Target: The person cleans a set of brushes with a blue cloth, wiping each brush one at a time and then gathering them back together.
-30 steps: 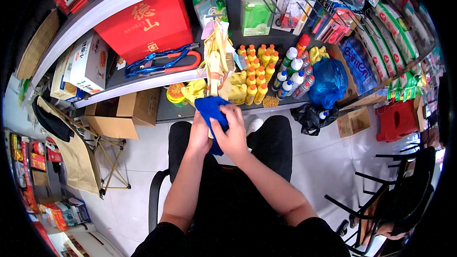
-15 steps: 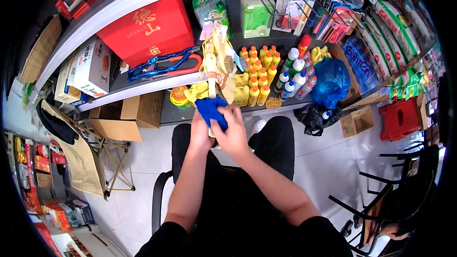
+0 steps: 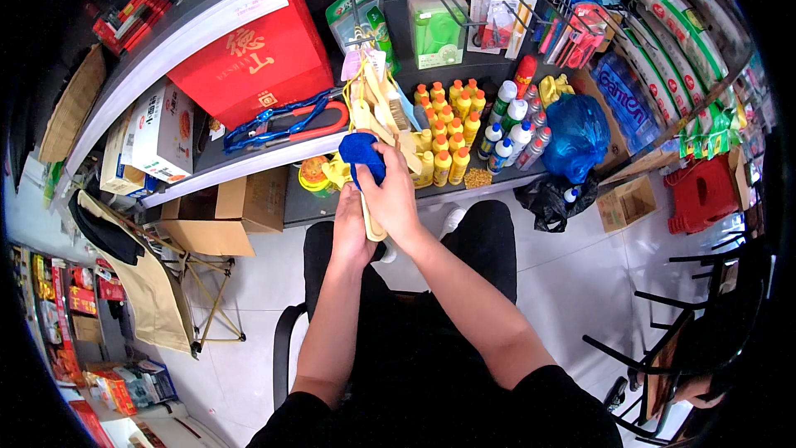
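My right hand point(image 3: 392, 199) presses a bunched blue cloth point(image 3: 361, 156) around the upper part of a pale cream, long-handled piece. Below the cloth, the rounded end of its handle point(image 3: 376, 230) points toward me. My left hand point(image 3: 351, 231) is closed around this lower part. What the upper end looks like is hidden by the cloth and my fingers. Just beyond, several cream and wooden brushes point(image 3: 383, 108) with yellow cords hang from a metal hook. Whether the held piece is still attached there, I cannot tell.
Yellow bottles point(image 3: 448, 133) and spray cans point(image 3: 518, 129) stand right of the hanging brushes. A red box point(image 3: 257, 54) and blue-orange tool point(image 3: 290, 120) occupy the left shelf. An open carton point(image 3: 220, 220) and folding chair point(image 3: 149, 282) stand on the floor at left.
The blue cloth and my right hand have moved up and slightly left along the piece. More of the cream handle shows below the cloth. The whole view has shifted slightly.
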Demonstrator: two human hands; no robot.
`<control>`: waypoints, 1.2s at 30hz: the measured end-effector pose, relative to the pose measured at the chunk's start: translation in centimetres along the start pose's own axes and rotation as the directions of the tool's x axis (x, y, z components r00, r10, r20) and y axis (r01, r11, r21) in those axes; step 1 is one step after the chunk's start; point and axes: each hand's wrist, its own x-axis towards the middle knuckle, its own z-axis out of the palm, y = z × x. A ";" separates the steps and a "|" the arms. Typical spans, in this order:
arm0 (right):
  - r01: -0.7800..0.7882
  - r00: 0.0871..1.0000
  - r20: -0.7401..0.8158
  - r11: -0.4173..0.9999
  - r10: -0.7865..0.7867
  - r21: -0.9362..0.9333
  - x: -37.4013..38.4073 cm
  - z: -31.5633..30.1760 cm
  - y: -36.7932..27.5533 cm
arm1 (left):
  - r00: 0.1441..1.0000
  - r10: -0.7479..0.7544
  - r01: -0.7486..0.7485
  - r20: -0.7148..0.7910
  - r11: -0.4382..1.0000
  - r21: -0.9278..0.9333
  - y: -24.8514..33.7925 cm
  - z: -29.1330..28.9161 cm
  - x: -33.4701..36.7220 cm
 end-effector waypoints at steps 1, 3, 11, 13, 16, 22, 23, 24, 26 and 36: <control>0.021 1.000 -0.014 1.000 -0.021 -0.017 -0.2 0.1 0.1 | 0.999 0.009 -0.010 -0.034 1.000 -0.007 0.4 0.8 -0.1; 0.007 0.999 0.041 1.000 -0.007 -0.012 -1.4 -0.6 0.2 | 0.998 0.002 -0.002 -0.056 1.000 0.001 0.4 0.6 0.3; 0.027 0.995 0.092 1.000 -0.026 -0.013 -6.5 -3.0 0.6 | 0.984 -0.001 0.007 -0.181 1.000 0.031 -0.9 -1.3 1.5; 0.029 0.995 0.096 0.999 -0.027 -0.020 -7.5 -3.3 0.1 | 0.979 -0.041 0.025 -0.201 0.996 -0.083 -1.1 -1.8 2.0; 0.015 0.977 0.211 1.000 -0.016 0.008 -9.2 -4.1 -0.2 | 0.987 -0.070 0.050 -0.148 0.990 -0.134 -0.9 -2.4 2.2; -0.413 0.865 0.358 0.904 0.351 0.112 -9.8 -5.3 0.2 | 0.977 -0.182 0.188 -0.113 0.981 0.039 2.5 0.0 0.5; -0.401 0.896 0.280 0.898 0.344 0.180 -9.9 -5.1 1.4 | 0.986 -0.166 0.168 -0.029 0.979 0.112 2.3 -0.5 0.8; -0.381 0.920 0.200 0.891 0.338 0.246 -9.4 -5.0 1.4 | 0.988 -0.155 0.157 -0.028 0.973 0.166 2.7 0.4 0.6; -0.383 0.921 0.082 0.840 0.381 0.384 -8.6 -5.7 1.0 | 0.990 -0.139 0.125 0.020 0.934 0.336 2.5 -0.2 0.8; -0.462 0.861 0.070 0.716 0.504 0.524 -6.7 -8.0 1.2 | 0.996 -0.093 0.084 -0.001 0.902 0.423 4.8 0.8 3.7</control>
